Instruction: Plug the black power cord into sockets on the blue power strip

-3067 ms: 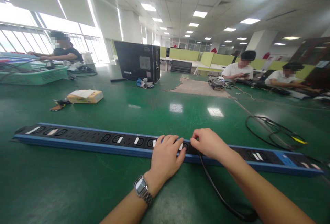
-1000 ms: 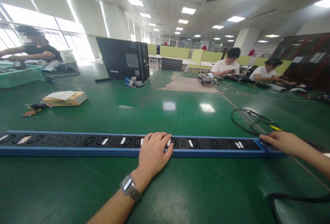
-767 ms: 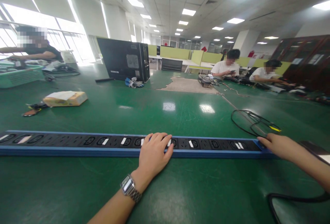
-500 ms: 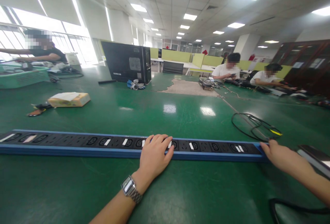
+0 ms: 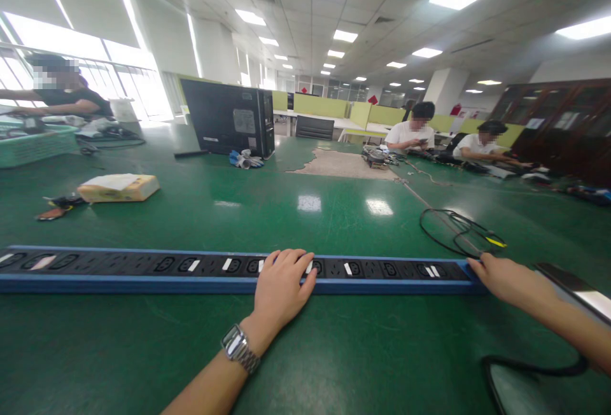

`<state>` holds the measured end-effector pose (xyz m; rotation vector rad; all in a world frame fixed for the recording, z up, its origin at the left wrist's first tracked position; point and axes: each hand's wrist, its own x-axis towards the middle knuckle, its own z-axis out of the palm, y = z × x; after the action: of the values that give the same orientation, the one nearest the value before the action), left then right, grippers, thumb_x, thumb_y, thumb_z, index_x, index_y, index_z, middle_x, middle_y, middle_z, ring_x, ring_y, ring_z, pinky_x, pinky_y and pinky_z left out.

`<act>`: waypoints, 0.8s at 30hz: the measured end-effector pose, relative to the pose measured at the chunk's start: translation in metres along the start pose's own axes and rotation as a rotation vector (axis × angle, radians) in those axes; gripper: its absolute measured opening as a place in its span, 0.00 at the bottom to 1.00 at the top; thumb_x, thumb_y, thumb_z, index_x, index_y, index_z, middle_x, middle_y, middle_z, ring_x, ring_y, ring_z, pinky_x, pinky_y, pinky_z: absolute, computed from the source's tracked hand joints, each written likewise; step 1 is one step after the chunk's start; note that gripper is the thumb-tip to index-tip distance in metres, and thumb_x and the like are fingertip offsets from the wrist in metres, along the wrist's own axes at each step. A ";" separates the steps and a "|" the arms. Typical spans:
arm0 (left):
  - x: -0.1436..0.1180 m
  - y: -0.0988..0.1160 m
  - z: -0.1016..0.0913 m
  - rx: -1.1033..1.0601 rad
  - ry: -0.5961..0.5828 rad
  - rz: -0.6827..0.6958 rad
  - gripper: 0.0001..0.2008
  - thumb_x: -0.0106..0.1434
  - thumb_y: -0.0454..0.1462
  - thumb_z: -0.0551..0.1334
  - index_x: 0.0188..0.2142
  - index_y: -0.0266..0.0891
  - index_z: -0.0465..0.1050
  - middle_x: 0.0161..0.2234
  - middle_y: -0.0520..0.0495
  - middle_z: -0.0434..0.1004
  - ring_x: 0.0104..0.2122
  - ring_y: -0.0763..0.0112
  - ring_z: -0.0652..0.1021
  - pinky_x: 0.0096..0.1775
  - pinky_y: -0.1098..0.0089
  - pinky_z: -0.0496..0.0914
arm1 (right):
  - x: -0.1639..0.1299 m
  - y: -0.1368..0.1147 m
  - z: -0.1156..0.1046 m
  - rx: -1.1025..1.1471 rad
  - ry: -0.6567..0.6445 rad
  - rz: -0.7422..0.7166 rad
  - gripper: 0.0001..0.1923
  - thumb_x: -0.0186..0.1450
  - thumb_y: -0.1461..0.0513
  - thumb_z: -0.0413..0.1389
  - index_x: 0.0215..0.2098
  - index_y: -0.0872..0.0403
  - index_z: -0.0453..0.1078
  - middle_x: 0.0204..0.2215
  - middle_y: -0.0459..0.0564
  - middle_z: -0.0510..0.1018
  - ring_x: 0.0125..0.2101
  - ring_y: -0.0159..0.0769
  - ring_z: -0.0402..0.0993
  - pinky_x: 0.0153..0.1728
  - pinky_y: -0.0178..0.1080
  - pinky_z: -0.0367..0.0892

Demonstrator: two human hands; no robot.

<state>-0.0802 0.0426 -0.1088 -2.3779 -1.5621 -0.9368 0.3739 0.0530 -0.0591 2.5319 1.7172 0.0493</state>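
Left hand [image 5: 281,288] lies flat on the middle of the long blue power strip [image 5: 143,268], fingers spread loosely over the black socket face, palm on the front edge, pinning it and not gripping; watch [image 5: 237,347] on that wrist. Right hand [image 5: 501,278] is at the strip's right end, fingers curled against the end cap; we can't tell if it actually clamps the end or just pushes on it. Three seconds ago that right hand was beside the left, at a socket mid-strip with a black cable running from it; a second ago it was already out at the far right, and it has stayed on the end since, sliding in a little. The mid-strip sockets beside the left hand now show no plug, so we judge that cable is out. A black cable [image 5: 529,370] loops on the green table [image 5: 334,351] near the right forearm, apart from the strip. The strip itself runs left to right across the table in front of us, its left end out of view. Further out: a coil of black wire [image 5: 458,233] behind the right end, a tan box [image 5: 118,188] at left, a black computer case [image 5: 229,118] further back, other people seated at the far edges.
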 end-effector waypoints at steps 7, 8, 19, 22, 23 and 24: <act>0.001 0.001 -0.001 -0.004 -0.015 -0.011 0.14 0.65 0.40 0.56 0.48 0.44 0.74 0.46 0.46 0.77 0.47 0.60 0.74 0.52 0.55 0.63 | 0.020 -0.014 -0.047 -0.047 -0.185 -0.090 0.27 0.67 0.47 0.41 0.32 0.56 0.73 0.38 0.63 0.77 0.41 0.49 0.74 0.40 0.44 0.63; 0.001 0.001 -0.001 -0.004 -0.021 -0.013 0.14 0.65 0.40 0.55 0.48 0.44 0.74 0.46 0.46 0.77 0.47 0.60 0.74 0.52 0.55 0.62 | 0.022 -0.017 -0.044 -0.044 -0.212 -0.133 0.26 0.67 0.48 0.42 0.31 0.57 0.73 0.37 0.63 0.78 0.41 0.48 0.74 0.40 0.43 0.62; 0.000 0.001 -0.002 -0.017 -0.039 -0.017 0.14 0.66 0.40 0.55 0.48 0.44 0.74 0.47 0.47 0.77 0.47 0.60 0.74 0.52 0.55 0.61 | 0.040 -0.018 -0.017 -0.065 -0.215 -0.139 0.27 0.66 0.47 0.41 0.33 0.59 0.73 0.39 0.66 0.78 0.42 0.53 0.74 0.44 0.47 0.63; 0.000 0.001 -0.001 -0.015 -0.039 -0.012 0.14 0.66 0.40 0.55 0.48 0.44 0.73 0.47 0.47 0.77 0.47 0.60 0.74 0.52 0.55 0.62 | 0.043 -0.018 -0.010 -0.087 -0.196 -0.137 0.27 0.67 0.48 0.41 0.32 0.59 0.73 0.38 0.65 0.78 0.42 0.51 0.75 0.44 0.47 0.64; 0.000 0.001 -0.001 -0.013 -0.039 -0.011 0.14 0.66 0.40 0.55 0.48 0.44 0.74 0.47 0.47 0.77 0.47 0.60 0.74 0.52 0.55 0.62 | 0.044 -0.018 -0.007 -0.096 -0.182 -0.146 0.27 0.67 0.49 0.42 0.32 0.59 0.73 0.38 0.65 0.78 0.42 0.52 0.75 0.44 0.47 0.64; 0.000 0.001 -0.001 -0.011 -0.041 -0.011 0.14 0.66 0.40 0.56 0.48 0.44 0.74 0.47 0.47 0.77 0.47 0.60 0.74 0.52 0.55 0.62 | 0.044 -0.019 -0.004 -0.104 -0.168 -0.156 0.26 0.67 0.49 0.42 0.32 0.60 0.73 0.38 0.66 0.78 0.42 0.52 0.75 0.44 0.48 0.64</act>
<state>-0.0800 0.0418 -0.1077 -2.4132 -1.5899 -0.9071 0.3722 0.1008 -0.0576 2.2520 1.7895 -0.0788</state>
